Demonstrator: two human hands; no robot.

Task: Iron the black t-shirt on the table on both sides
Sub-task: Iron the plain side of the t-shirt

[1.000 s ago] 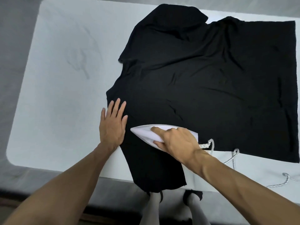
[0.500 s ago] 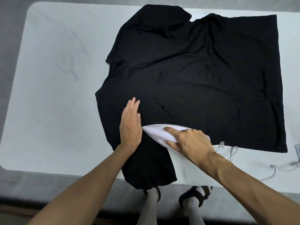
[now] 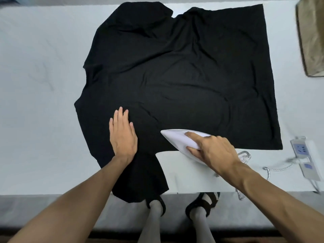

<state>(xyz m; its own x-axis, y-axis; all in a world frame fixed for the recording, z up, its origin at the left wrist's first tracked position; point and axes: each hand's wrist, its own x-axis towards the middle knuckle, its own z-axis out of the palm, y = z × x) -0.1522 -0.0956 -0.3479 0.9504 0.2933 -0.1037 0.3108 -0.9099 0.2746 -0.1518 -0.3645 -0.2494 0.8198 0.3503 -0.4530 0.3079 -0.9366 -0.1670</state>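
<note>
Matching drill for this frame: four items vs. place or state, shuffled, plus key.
1 left hand
2 right hand
3 power strip
4 t-shirt

A grips the iron
B spread out, wrinkled
C near the table's right end
D flat on the t-shirt

Pairs: 1-D, 2-A, 3-C, 4-B

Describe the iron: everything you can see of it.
The iron is white and smooth, plastic by its look, with a pointed nose aimed left. It lies flat, its nose on the near edge of the black t-shirt and its rear over the bare table. The right hand grips its top, hiding the handle. A pale braided cord trails from its back toward the power strip.
</note>
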